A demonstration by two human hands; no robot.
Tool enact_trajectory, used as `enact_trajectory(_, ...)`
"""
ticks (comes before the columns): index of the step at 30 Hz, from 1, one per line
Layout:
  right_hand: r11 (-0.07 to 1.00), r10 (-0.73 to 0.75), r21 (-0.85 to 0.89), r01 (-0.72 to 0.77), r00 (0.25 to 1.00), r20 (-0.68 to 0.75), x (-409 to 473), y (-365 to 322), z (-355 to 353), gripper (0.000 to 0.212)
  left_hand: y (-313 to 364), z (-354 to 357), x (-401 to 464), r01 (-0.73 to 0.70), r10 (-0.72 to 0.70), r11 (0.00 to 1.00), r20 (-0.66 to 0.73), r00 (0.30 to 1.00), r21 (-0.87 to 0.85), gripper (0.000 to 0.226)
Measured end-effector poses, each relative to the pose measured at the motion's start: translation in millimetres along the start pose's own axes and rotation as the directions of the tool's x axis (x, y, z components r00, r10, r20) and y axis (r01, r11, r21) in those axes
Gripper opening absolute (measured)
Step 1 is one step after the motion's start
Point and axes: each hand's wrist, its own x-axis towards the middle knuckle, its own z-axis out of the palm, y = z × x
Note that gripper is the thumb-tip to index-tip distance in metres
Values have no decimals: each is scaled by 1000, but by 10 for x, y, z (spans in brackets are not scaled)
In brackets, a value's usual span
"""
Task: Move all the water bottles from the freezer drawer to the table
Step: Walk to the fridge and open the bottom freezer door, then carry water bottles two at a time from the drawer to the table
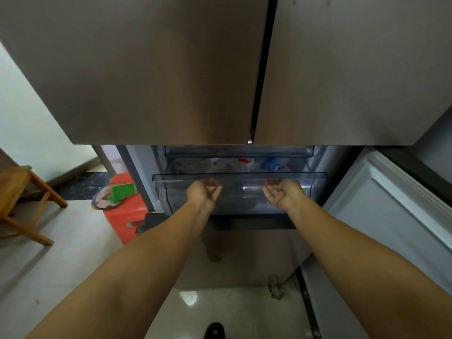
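The clear plastic freezer drawer (315, 182) sits in the open lower compartment under the two closed upper fridge doors. My left hand (205, 193) and my right hand (283, 195) are both palm up at the drawer's front, fingers curled under its top lip, left and right of centre. Behind the front wall, blurred packages and what look like water bottles (270, 163) with red and blue marks show through the plastic. How many bottles there are cannot be told.
The open freezer door (391, 216) swings out on the right. A red plastic stool (126, 216) carrying a green object (122, 192) stands left of the fridge. A wooden table (14, 189) is at the far left. My shoe (214, 330) is on the tiled floor.
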Motion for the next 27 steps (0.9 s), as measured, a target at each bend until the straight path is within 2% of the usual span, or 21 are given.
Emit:
enact_trajectory(8, 996, 73, -63, -71, 997, 26, -692, 273, -459, 30, -339, -437, -634, -4, 4, 1000, -73, 997, -2, 22)
enact_trajectory(13, 986, 132, -105, -131, 991, 3, -1103, 417, -780, 29, -583, -715, -1047, 17, -15, 1000, -117, 993, 11, 27)
enact_trajectory(18, 981, 195, -24, -194, 981, 22, -1357, 627, -1022, 23, -682, -954, -1311, 27, -25, 1000, -167, 986, 11, 23)
enact_trajectory(21, 984, 176, -7, -176, 984, 37, -1417, 727, -1101, 28, -712, -1019, -1390, 3, 5, 999, -179, 984, 49, 26)
enact_trajectory(27, 985, 170, -31, -169, 984, 47, -1501, 737, -1141, 21, -768, -1077, -1425, -24, 35, 997, -156, 987, 72, 23)
